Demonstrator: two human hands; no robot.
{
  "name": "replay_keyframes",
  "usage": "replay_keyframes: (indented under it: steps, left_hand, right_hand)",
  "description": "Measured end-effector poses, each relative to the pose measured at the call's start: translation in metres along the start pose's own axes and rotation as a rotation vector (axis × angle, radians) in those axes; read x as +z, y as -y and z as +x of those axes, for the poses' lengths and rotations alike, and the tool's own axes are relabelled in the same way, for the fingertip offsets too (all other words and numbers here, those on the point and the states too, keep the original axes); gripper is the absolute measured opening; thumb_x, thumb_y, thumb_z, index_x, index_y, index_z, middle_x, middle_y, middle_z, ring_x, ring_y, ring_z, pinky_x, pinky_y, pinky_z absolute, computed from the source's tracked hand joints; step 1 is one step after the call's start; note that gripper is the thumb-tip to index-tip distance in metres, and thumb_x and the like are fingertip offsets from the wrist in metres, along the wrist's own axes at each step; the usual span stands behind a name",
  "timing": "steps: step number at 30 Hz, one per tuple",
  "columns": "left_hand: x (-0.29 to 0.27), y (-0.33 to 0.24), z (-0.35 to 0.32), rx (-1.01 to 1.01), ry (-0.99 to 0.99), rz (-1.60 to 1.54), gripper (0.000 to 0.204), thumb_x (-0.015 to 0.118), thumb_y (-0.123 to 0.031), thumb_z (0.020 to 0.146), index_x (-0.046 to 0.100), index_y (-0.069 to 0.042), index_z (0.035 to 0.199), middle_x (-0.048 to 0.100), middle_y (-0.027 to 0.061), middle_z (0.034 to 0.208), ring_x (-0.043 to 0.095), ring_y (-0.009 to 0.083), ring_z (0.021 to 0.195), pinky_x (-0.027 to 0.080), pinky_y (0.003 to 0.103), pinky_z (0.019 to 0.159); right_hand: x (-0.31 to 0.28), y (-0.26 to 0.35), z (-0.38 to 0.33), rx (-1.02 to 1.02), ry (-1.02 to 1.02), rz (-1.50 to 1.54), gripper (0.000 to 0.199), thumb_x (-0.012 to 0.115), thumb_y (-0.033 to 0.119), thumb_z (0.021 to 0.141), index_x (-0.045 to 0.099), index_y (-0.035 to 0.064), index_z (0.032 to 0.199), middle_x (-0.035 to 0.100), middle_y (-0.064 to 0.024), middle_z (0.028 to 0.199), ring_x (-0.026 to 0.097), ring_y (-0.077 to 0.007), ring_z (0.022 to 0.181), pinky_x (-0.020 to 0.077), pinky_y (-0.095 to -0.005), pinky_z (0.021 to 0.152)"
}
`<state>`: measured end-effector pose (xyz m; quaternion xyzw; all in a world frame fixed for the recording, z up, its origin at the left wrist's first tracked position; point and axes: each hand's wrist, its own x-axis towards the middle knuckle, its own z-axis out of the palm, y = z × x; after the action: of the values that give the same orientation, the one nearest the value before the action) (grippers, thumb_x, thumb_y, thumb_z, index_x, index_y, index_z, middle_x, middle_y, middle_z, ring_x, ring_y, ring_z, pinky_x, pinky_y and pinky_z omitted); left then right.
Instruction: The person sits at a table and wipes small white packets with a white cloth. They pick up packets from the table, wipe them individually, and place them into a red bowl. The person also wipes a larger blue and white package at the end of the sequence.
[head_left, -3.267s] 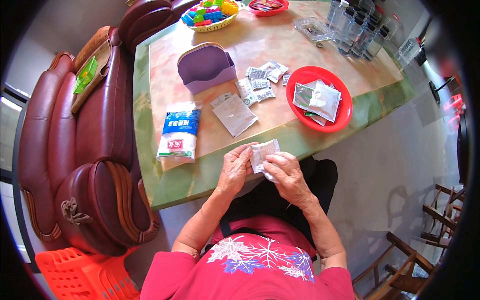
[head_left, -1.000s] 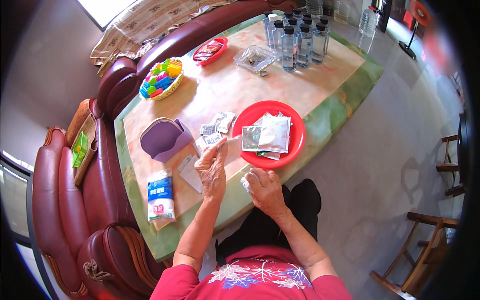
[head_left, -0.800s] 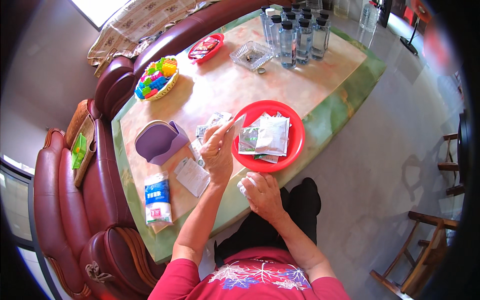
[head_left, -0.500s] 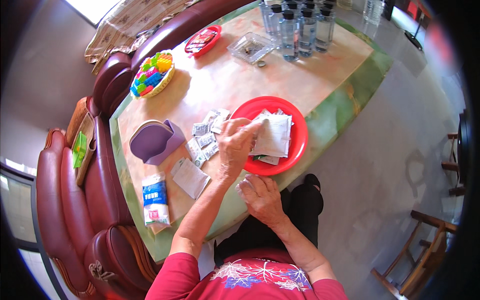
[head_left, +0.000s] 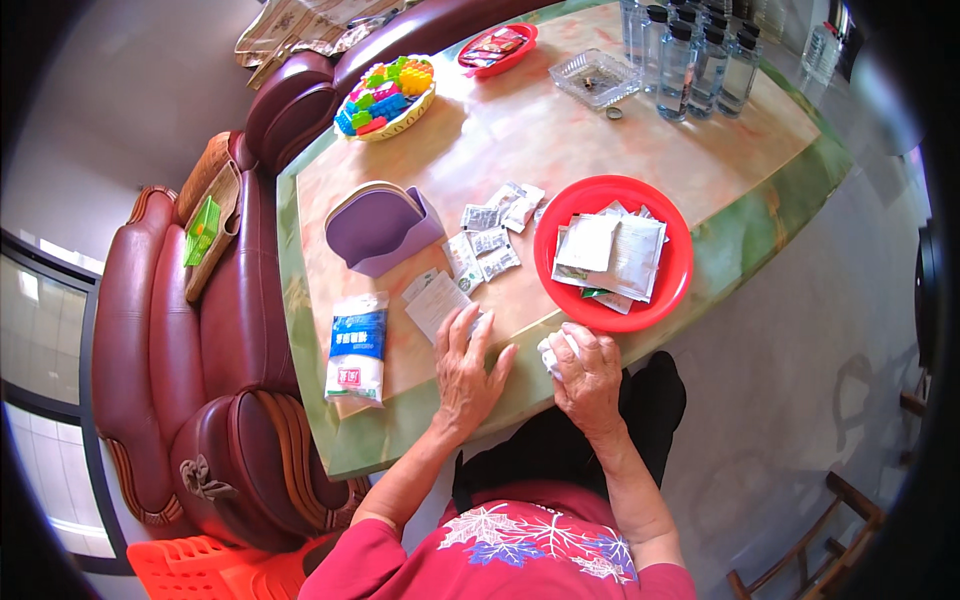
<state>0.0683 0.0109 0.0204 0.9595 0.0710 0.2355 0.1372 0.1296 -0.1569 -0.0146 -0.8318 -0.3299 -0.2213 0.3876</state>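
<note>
My left hand (head_left: 467, 378) is open at the near table edge, fingers spread. Its fingertips reach the corner of a flat white paper packet (head_left: 436, 306). My right hand (head_left: 588, 383) is closed around a crumpled white wad (head_left: 553, 358), perhaps tissue or cloth, just below a red plate (head_left: 678, 270). White sachets (head_left: 630, 258) lie piled on that plate, a smaller white one (head_left: 587, 243) on top. Several small printed sachets (head_left: 490, 240) are scattered left of the plate. Beside them stands a purple plastic holder (head_left: 388, 240), and nearer me lies a blue-and-white bag (head_left: 357, 345).
At the far side stand clear bottles with black caps (head_left: 676, 75), a glass ashtray (head_left: 596, 78), a small red dish of packets (head_left: 498, 48) and a basket of colourful blocks (head_left: 388, 97). A maroon leather sofa (head_left: 245, 340) runs along the left. A wooden chair (head_left: 815, 540) is at lower right.
My left hand has come back from the red plate to the flat packet, and a small white sachet now tops the pile. The white wad in my right hand now shows. The view has shifted.
</note>
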Motion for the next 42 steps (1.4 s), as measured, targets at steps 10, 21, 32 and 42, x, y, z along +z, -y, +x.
replay_keyframes:
  steps: [10, 21, 32, 42]
  left_hand:
    - [-0.023, 0.000, -0.056, 0.033, 0.105, -0.170, 0.043, 0.074, -0.019, 0.079, 0.060, -0.002, 0.116, 0.055, 0.0156, 0.120, 0.052, 0.0348, 0.112, 0.041, 0.044, 0.098]
    - [-0.021, 0.032, -0.037, 0.012, 0.048, -0.047, 0.033, 0.075, -0.020, 0.077, 0.059, -0.007, 0.102, 0.056, 0.0114, 0.100, 0.053, 0.0328, 0.095, 0.043, 0.044, 0.084]
    - [-0.047, 0.014, -0.097, 0.091, 0.079, -0.206, 0.036, 0.081, -0.013, 0.069, 0.062, -0.010, 0.100, 0.059, 0.0091, 0.109, 0.056, 0.0329, 0.109, 0.042, 0.045, 0.098]
    - [-0.025, 0.012, -0.107, 0.133, -0.088, -0.142, 0.026, 0.078, -0.014, 0.069, 0.069, -0.012, 0.094, 0.060, 0.0070, 0.105, 0.058, 0.0298, 0.106, 0.046, 0.045, 0.095]
  right_hand:
    - [0.001, 0.002, -0.001, -0.020, 0.003, -0.009, 0.051, 0.071, -0.002, 0.064, 0.062, 0.0074, 0.113, 0.058, -0.0114, 0.117, 0.056, -0.0315, 0.098, 0.0462, -0.0427, 0.085]
    - [0.003, 0.000, -0.004, -0.027, 0.008, -0.050, 0.048, 0.073, 0.002, 0.065, 0.062, 0.0072, 0.111, 0.059, -0.0109, 0.114, 0.057, -0.0299, 0.100, 0.0462, -0.0420, 0.087]
    - [0.004, 0.000, -0.003, -0.045, -0.005, -0.040, 0.047, 0.071, 0.000, 0.066, 0.062, 0.0063, 0.112, 0.059, -0.0116, 0.113, 0.056, -0.0307, 0.104, 0.0451, -0.0432, 0.089]
    - [0.014, 0.067, -0.001, -0.186, 0.311, 0.448, 0.037, 0.066, 0.004, 0.074, 0.062, 0.0061, 0.111, 0.061, -0.0122, 0.117, 0.054, -0.0334, 0.112, 0.0416, -0.0443, 0.095]
